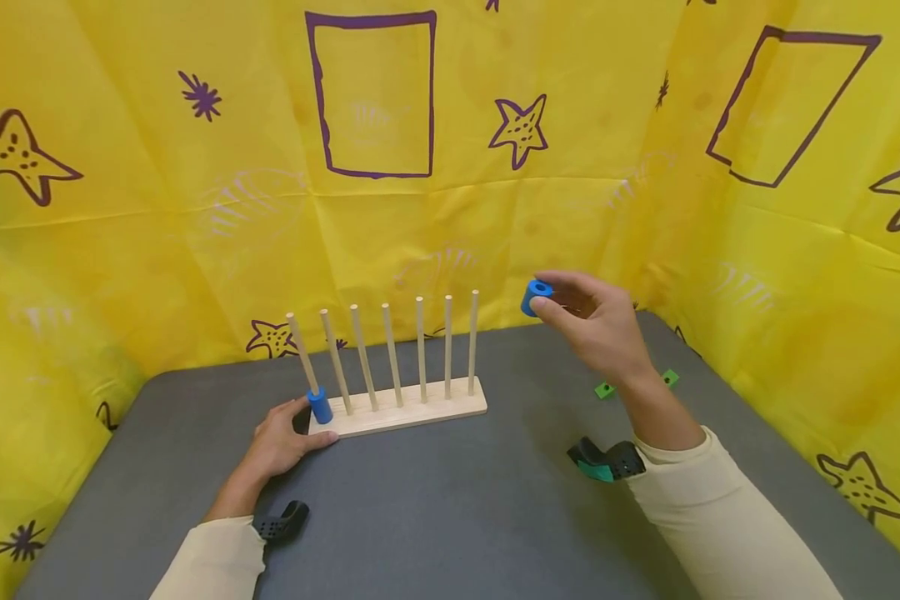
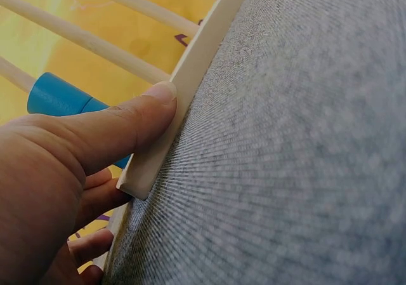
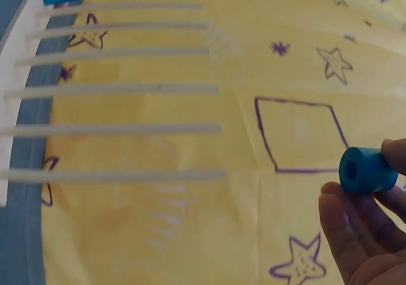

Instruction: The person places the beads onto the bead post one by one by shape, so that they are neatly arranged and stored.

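A wooden peg stand with several upright dowels stands on the grey table. My left hand grips its left end, with the thumb along the front edge of the base and the other fingers behind. Low on the leftmost dowel sits a blue cylinder stack, and a seam line crosses it in the left wrist view. My right hand pinches a blue cylindrical bead between thumb and fingers, raised in the air to the right of the stand. The bead's hole shows in the right wrist view.
Green blocks with holes lie on the table at the right, partly hidden by my right forearm. Yellow cloth walls with purple drawings enclose the table at the back and sides. Black bands sit at both wrists.
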Available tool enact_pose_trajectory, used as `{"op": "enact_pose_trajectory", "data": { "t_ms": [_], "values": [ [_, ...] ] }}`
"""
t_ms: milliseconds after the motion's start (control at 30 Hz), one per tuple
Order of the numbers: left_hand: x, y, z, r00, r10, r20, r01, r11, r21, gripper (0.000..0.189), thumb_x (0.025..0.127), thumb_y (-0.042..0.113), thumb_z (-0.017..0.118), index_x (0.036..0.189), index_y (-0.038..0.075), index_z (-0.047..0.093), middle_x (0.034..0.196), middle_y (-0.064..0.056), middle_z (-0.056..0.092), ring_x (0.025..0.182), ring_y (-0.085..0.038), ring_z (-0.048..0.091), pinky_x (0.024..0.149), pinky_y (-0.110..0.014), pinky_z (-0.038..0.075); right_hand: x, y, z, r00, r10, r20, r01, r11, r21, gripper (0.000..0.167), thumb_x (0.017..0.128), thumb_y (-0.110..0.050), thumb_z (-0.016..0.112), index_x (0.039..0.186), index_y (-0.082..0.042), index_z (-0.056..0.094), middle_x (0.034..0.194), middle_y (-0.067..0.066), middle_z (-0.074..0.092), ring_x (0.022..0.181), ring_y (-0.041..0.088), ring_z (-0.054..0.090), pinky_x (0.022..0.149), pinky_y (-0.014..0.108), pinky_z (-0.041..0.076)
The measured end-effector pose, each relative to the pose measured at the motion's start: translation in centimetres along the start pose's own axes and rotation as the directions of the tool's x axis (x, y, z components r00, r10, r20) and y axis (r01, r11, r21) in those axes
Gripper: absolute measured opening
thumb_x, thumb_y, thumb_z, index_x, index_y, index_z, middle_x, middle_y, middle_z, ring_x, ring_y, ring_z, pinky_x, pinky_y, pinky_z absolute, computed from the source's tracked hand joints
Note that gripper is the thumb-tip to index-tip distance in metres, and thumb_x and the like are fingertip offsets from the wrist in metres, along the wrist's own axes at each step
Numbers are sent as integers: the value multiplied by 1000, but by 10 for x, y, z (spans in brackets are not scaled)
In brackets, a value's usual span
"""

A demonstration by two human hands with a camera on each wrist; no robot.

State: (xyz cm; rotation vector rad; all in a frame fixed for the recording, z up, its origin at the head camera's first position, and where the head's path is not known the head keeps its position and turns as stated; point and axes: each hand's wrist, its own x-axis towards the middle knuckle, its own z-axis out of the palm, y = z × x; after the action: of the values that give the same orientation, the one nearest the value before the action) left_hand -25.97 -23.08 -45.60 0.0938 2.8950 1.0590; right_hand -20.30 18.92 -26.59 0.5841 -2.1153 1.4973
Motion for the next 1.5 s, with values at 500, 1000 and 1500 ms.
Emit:
{"op": "enact_pose_trajectory", "data": {
  "t_ms": [500, 1000, 1500],
  "values": [
    [1, -2, -2, 998, 54, -17, -54, 998, -10, 96, 75, 48, 80, 143, -5, 40, 140, -33, 40, 129, -53, 29, 99, -70, 18, 32, -28, 87, 978, -120, 168, 93, 983, 161, 35, 88, 0, 68, 122, 5, 62, 106, 12, 68, 92, 21, 66, 79, 34, 54],
    [2, 1, -2, 1000, 21, 2, -21, 1000, -15, 96, 74, 49, 81, 144, -2, 41, 140, -32, 40, 129, -53, 29, 98, -71, 17, 52, -40, 164, 962, -84, 261, 39, 984, 176, 34, 91, -8, 67, 124, 0, 62, 106, 8, 67, 93, 11, 65, 80, 24, 52],
    [3, -2, -3, 999, 48, -9, -47, 999, 7, 93, 76, 47, 80, 144, -2, 41, 140, -31, 41, 129, -52, 31, 99, -71, 17, 64, -45, 228, 968, -37, 249, 19, 997, 77, 34, 93, -15, 66, 126, -6, 63, 105, -1, 68, 93, 2, 58, 82, 17, 45]
  ]
}}
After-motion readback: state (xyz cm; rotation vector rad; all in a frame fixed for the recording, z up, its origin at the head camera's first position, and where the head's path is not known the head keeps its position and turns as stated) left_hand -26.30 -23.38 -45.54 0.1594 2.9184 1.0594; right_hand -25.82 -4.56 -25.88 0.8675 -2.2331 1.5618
